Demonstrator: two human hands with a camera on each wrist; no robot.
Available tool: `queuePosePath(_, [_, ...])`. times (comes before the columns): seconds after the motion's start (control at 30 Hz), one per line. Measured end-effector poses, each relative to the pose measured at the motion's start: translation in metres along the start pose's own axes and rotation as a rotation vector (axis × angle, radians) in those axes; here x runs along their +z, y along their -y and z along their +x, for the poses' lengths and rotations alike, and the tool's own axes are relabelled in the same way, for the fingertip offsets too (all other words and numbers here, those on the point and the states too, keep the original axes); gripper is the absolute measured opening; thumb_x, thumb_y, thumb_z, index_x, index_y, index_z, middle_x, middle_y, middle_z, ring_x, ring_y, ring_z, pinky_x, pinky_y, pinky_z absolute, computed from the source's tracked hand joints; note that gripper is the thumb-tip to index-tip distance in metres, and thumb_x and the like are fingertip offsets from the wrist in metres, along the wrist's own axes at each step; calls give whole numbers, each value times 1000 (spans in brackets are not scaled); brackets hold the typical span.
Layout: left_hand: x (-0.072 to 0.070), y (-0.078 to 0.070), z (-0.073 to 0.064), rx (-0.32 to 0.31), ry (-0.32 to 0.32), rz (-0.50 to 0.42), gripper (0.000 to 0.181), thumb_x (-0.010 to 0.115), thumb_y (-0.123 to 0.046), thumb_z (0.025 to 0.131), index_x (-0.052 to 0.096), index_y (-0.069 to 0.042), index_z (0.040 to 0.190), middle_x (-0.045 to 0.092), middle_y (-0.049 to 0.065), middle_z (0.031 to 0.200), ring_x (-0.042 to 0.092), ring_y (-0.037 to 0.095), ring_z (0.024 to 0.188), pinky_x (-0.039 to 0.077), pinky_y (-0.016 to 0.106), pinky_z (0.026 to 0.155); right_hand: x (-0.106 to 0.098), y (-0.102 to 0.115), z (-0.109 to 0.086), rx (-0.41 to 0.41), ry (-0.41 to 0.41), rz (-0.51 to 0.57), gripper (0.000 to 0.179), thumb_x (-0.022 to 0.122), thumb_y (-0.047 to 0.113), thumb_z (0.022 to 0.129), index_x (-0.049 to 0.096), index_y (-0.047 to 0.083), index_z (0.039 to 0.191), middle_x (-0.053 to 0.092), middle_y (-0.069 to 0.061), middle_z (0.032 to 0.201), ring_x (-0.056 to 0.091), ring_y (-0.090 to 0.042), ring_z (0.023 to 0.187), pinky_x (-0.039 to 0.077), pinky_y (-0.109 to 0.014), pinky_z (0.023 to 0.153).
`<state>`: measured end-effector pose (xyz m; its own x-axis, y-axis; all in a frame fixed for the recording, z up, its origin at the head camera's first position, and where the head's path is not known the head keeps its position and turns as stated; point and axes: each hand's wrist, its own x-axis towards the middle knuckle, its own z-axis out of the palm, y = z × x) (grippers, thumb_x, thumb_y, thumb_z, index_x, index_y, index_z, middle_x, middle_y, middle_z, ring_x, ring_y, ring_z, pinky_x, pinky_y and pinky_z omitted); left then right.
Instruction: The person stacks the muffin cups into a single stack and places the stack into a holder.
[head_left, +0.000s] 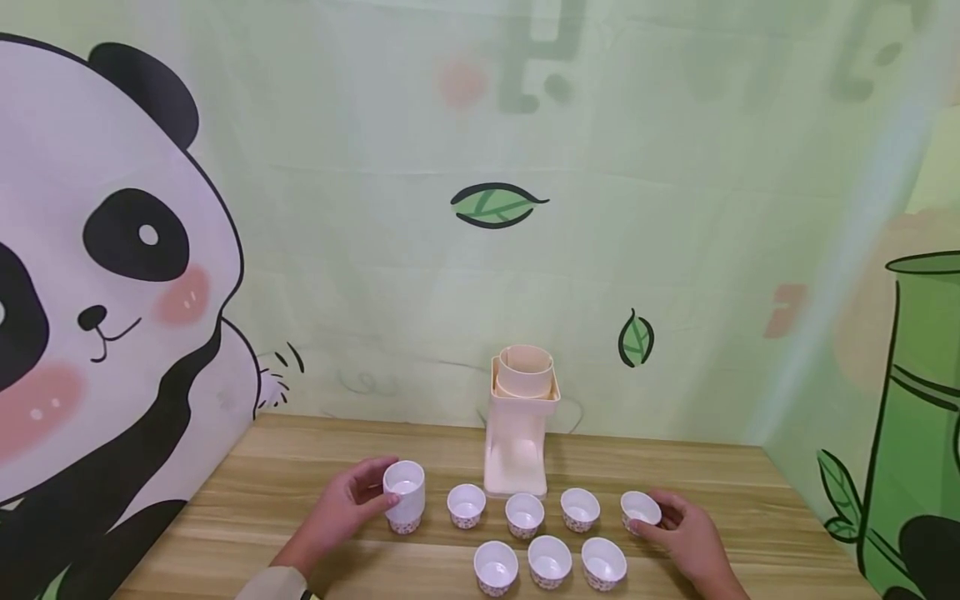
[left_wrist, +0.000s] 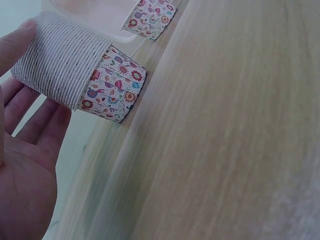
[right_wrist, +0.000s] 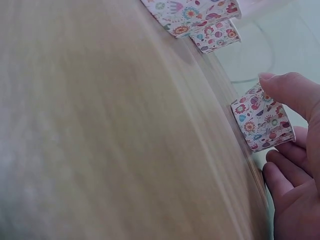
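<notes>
A tall stack of small white paper baking cups (head_left: 405, 492) with a floral print stands upright on the left of the table. My left hand (head_left: 356, 500) grips it from the left, thumb in front and fingers behind. In the left wrist view the stacked rims (left_wrist: 62, 62) lie between the thumb and fingers, and the lowest cup's print shows. At the right end of the back row, my right hand (head_left: 686, 529) holds a single floral baking cup (right_wrist: 262, 117) between thumb and fingers. The cup's base is on or very close to the table.
Between the hands stand more single cups: three in the back row, including one cup (head_left: 467, 507), and three in front, including another (head_left: 550, 562). Behind them is a pink dispenser-like stand (head_left: 517, 450) holding a round pink cup (head_left: 525, 372). A panda-print backdrop (head_left: 360, 250) hangs behind the wooden table (head_left: 315, 437).
</notes>
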<state>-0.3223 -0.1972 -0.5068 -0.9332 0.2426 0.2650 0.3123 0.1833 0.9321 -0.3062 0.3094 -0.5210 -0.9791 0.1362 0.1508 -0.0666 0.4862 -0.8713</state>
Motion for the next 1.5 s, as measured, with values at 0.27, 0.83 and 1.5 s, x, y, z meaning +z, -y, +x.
queuePosePath(0.27, [0, -1, 1, -13, 2, -10, 59, 78, -16, 91, 54, 2, 142, 63, 25, 135, 64, 31, 123, 51, 17, 98, 1, 4, -1, 5, 11, 3, 70, 90, 11, 78, 56, -14, 133, 66, -31, 129, 69, -26, 114, 58, -21, 89])
queuePosePath(0.83, [3, -1, 1, -37, -17, -55, 56, 79, -15, 90, 57, 1, 139, 65, 25, 133, 66, 16, 116, 52, 18, 97, 1, 14, -9, 27, -8, 26, 69, 91, 14, 76, 59, -10, 133, 70, -27, 122, 72, -18, 103, 55, -14, 80])
queuePosePath(1.5, [3, 2, 3, -88, -49, -80, 55, 80, -14, 89, 58, -1, 138, 66, 21, 132, 67, 17, 116, 51, 18, 97, 2, 39, -21, -22, 22, 145, 67, 89, 10, 77, 59, -6, 135, 69, -24, 126, 67, -5, 103, 57, -15, 86])
